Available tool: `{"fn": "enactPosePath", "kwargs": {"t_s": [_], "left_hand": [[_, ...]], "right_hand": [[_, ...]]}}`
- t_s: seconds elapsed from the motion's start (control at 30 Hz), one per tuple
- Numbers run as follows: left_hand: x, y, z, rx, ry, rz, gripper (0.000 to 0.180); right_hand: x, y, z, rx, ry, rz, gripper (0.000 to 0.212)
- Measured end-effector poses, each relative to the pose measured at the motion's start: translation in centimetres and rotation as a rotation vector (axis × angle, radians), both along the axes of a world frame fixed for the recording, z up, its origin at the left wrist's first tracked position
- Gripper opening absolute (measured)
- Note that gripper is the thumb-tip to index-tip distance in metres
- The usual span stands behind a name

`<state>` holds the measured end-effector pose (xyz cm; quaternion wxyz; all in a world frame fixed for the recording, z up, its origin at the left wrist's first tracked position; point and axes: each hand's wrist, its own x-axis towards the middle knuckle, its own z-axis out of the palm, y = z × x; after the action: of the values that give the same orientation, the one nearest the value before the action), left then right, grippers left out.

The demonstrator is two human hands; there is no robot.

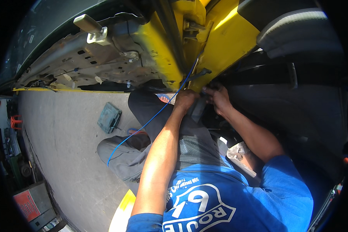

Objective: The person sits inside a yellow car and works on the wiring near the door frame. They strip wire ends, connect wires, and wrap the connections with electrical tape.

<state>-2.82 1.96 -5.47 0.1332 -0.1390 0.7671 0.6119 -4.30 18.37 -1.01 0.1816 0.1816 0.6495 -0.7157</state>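
On sunlit concrete floor [71,127], beside stripped car door [104,62] and bright yellow pillar panel [225,43]; green case [109,117] lying near the feet [163,99]. Working two-handed at the pillar panel's lower end: left hand [186,99] curled, palm side hidden, can't tell if gripping; right hand [219,97] just beside, fingers bent, can't tell either. Blue wire [159,112] running from the pillar panel past left hand toward grey trouser leg [118,158]. Probably mid-step in close handwork there; next move likely calls for steady left, fine right, wire kept clear.
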Motion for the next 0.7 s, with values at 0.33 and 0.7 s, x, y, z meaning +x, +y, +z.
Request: {"fn": "enactPosePath", "kwargs": {"t_s": [0.33,0.7], "left_hand": [[0.3,-1.7,2.3,0.441,-0.392,-0.011,0.017],[0.8,-1.2,1.1,0.163,-0.149,0.03,0.02]], "right_hand": [[-0.5,0.9,-0.6,-0.026,-0.047,-0.01,0.04],[-0.3,0.8,-0.4,-0.057,-0.037,-0.049,0.038]]}}
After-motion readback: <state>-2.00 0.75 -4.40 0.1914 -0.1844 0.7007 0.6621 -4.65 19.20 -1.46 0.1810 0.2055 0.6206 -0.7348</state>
